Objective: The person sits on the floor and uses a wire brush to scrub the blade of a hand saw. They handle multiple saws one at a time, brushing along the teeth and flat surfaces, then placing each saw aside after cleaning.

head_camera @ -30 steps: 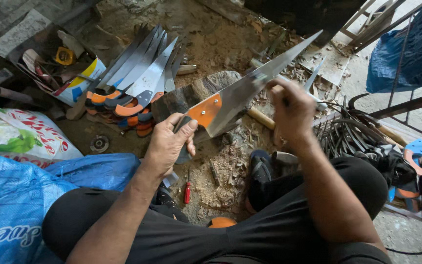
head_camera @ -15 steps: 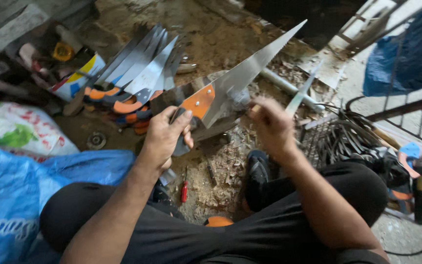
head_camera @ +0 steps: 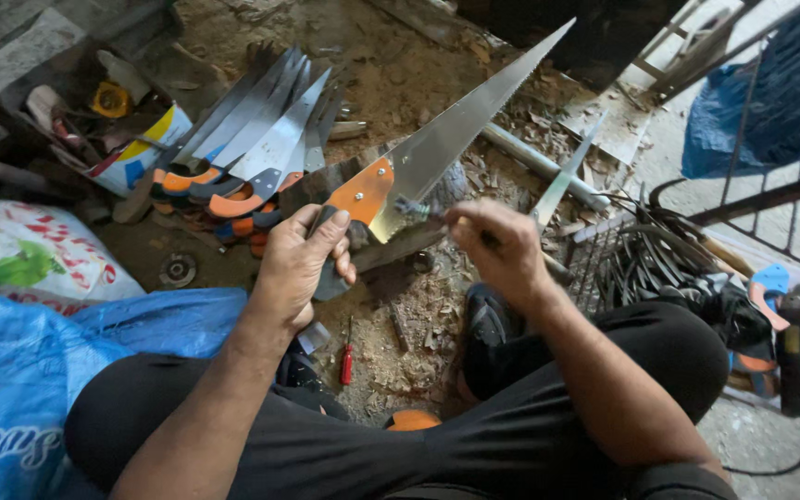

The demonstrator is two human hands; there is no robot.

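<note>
Head view: left hand (head_camera: 303,264) closed round orange handle of handsaw (head_camera: 446,139), blade pointing 1 o'clock. Right hand (head_camera: 502,245) pinches small tool at blade heel. Blade thin, springy, sharp-toothed; take by handle. Finished saws (head_camera: 243,157) at 10 o'clock.

The left hand (head_camera: 300,262) wraps the orange-and-black plastic handle of a long tapered steel handsaw (head_camera: 456,139), blade pointing up and away. The right hand (head_camera: 502,248) pinches a thin metal file (head_camera: 562,181) just beside the blade's toothed edge. More orange-handled saws (head_camera: 243,153) lie piled on the dirt floor (head_camera: 381,65).
</note>
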